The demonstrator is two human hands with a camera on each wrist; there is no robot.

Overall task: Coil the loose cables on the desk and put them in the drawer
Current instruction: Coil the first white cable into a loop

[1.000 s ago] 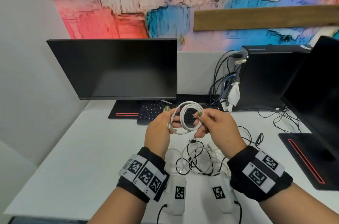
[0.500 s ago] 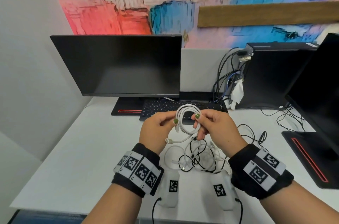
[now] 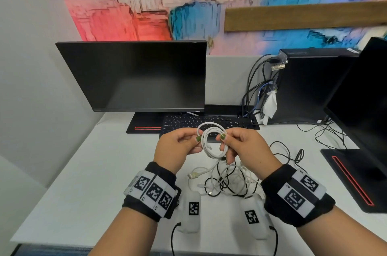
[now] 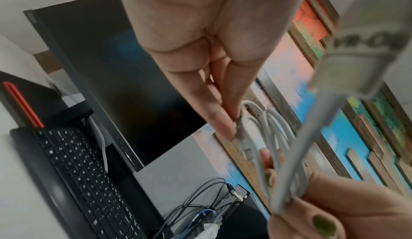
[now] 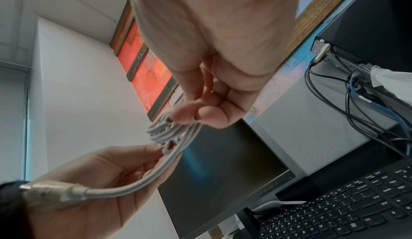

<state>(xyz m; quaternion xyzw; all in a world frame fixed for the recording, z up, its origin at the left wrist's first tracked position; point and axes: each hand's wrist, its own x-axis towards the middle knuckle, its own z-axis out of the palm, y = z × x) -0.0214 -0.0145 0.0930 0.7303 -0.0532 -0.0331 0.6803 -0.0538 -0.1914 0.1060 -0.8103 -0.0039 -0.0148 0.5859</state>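
Note:
I hold a white cable coil (image 3: 213, 140) in the air over the desk, just in front of the keyboard. My left hand (image 3: 195, 140) pinches the coil's left side between thumb and fingers, and my right hand (image 3: 225, 140) pinches its right side. The coil's loose tail hangs down to a USB plug (image 3: 193, 175). The left wrist view shows my left fingertips (image 4: 229, 126) on the coil (image 4: 274, 137). In the right wrist view my right hand (image 5: 191, 116) grips the loops (image 5: 165, 131), and the tail runs past my left palm to the plug (image 5: 67, 193). No drawer is visible.
A tangle of white and black cables (image 3: 228, 184) lies on the white desk (image 3: 83, 182) under my hands. A keyboard (image 3: 209, 122) and monitor (image 3: 134, 75) stand behind. A computer tower (image 3: 310, 86) with plugged cables and a second monitor (image 3: 364, 96) are at the right.
The loose tail with the USB plug has slipped lower and now hangs below my left hand. Both hands keep their hold on the coil in about the same place.

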